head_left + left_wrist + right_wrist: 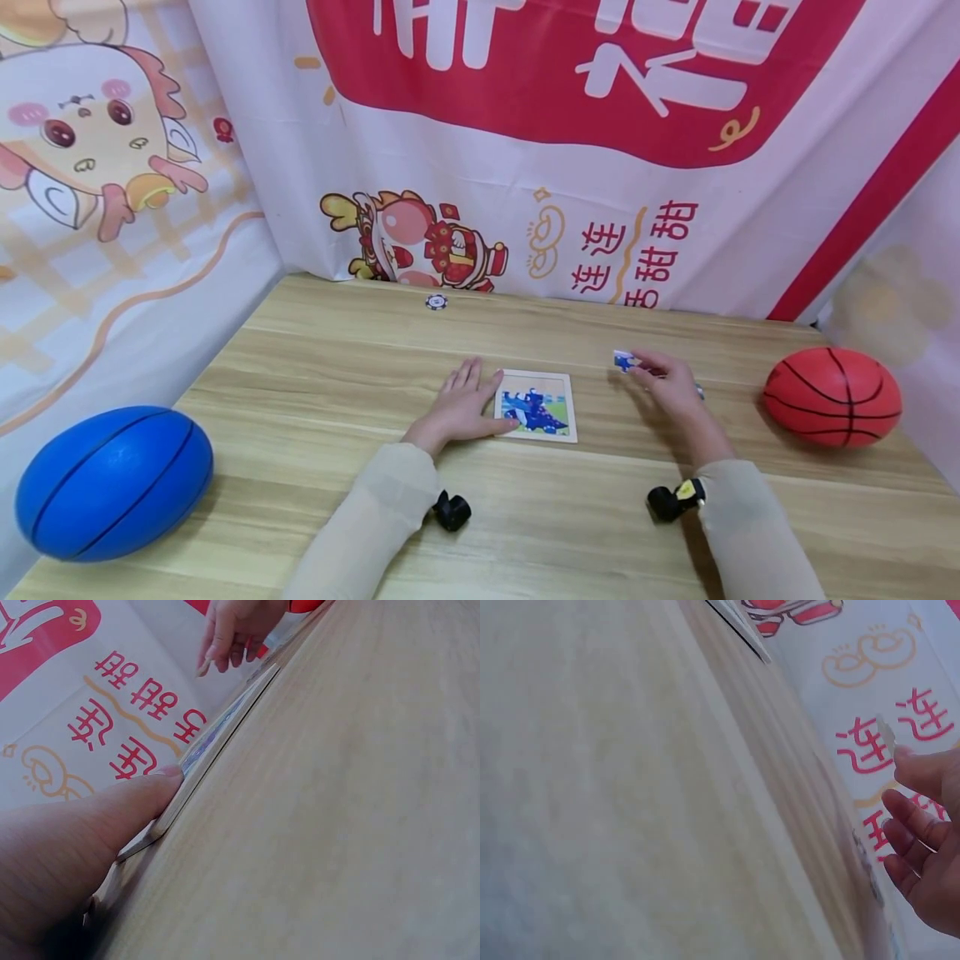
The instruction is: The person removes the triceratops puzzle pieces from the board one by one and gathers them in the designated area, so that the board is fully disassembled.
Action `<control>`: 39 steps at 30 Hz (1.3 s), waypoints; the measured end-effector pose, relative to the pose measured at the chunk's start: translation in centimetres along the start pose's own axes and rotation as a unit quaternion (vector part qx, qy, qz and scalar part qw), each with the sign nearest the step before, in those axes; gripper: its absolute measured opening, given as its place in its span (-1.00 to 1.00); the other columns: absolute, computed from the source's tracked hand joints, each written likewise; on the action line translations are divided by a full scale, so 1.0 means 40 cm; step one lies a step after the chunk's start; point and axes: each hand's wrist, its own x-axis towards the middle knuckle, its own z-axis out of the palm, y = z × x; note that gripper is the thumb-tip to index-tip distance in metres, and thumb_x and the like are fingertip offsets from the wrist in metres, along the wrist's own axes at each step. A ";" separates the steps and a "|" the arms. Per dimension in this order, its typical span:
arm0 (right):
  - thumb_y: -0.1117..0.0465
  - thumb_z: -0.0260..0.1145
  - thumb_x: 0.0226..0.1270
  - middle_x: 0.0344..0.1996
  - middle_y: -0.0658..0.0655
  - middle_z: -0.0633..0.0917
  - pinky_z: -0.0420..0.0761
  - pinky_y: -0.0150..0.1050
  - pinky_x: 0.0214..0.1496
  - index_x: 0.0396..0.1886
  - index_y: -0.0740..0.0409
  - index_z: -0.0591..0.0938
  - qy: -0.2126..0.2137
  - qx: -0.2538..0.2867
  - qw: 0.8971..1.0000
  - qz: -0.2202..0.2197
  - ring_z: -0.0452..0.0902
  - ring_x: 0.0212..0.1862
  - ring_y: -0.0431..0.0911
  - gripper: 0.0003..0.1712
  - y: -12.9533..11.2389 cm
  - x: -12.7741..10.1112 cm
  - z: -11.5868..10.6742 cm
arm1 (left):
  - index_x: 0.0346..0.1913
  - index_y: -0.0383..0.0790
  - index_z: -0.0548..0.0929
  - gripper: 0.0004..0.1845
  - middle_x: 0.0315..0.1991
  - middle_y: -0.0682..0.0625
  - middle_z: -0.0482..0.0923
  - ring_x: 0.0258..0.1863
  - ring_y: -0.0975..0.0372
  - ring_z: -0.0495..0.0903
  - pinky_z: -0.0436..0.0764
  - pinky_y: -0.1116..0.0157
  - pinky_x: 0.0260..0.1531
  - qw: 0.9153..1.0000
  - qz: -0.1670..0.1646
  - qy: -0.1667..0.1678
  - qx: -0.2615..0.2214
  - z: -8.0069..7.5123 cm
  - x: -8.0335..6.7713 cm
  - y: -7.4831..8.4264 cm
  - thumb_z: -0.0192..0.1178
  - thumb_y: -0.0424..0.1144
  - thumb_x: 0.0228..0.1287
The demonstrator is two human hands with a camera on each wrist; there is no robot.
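Observation:
A small square jigsaw puzzle (564,402) with a pale frame and a blue dinosaur picture lies flat on the table. My left hand (467,406) rests at its left side, fingers spread and thumb over the lower left of the picture. In the left wrist view that thumb (142,799) presses on the edge of the puzzle. To the right, my right hand (667,382) pinches a blue and white puzzle piece (624,361) between thumb and fingertips, raised above the table. The right wrist view shows the piece (886,735) almost edge-on.
Partly hidden behind the right hand, a small bluish piece (700,391) lies on the table. A red ball (832,397) sits at the right and a blue ball (115,483) at the left. Near the back edge lies a round black-and-white chip (437,302), before a printed curtain (525,167).

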 end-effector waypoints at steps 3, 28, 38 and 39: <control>0.27 0.17 0.18 -0.29 0.31 0.56 0.41 -0.36 -0.27 0.00 0.35 0.47 0.022 -0.041 0.998 -0.046 0.41 -0.28 -0.07 -0.61 0.023 0.002 -0.004 | 0.33 -0.01 -0.05 -0.05 0.31 -0.19 -0.40 0.26 0.05 -0.43 -0.33 0.11 0.17 1.000 -0.001 -0.004 0.002 0.000 0.001 0.001 -0.10 0.42 -0.09; 0.32 0.31 0.00 -0.22 0.37 0.53 0.29 -0.02 -0.12 -0.14 0.35 0.56 0.040 -0.136 0.985 -0.100 0.36 -0.16 0.16 -0.64 0.066 0.017 0.025 | 0.33 -0.01 -0.04 -0.06 0.32 -0.17 -0.39 0.26 0.05 -0.43 -0.32 0.10 0.17 1.000 -0.005 -0.003 0.002 0.003 -0.002 0.004 -0.09 0.41 -0.07; 0.18 0.26 0.07 -0.14 0.36 0.46 0.21 0.02 -0.09 -0.05 0.25 0.54 0.020 -0.176 0.982 -0.057 0.26 -0.10 0.21 -0.59 0.058 0.020 0.022 | 0.33 0.01 -0.05 -0.04 0.32 -0.17 -0.39 0.26 0.05 -0.43 -0.33 0.11 0.17 1.000 -0.005 0.002 0.005 0.006 0.002 0.000 -0.12 0.45 -0.10; 0.18 0.26 0.08 -0.13 0.35 0.46 0.21 0.02 -0.09 -0.05 0.25 0.54 0.019 -0.178 0.982 -0.054 0.26 -0.10 0.21 -0.58 0.058 0.020 0.022 | 0.33 0.02 -0.05 -0.04 0.32 -0.17 -0.39 0.26 0.06 -0.43 -0.33 0.11 0.17 1.000 -0.005 0.002 0.007 0.006 0.002 -0.001 -0.13 0.45 -0.11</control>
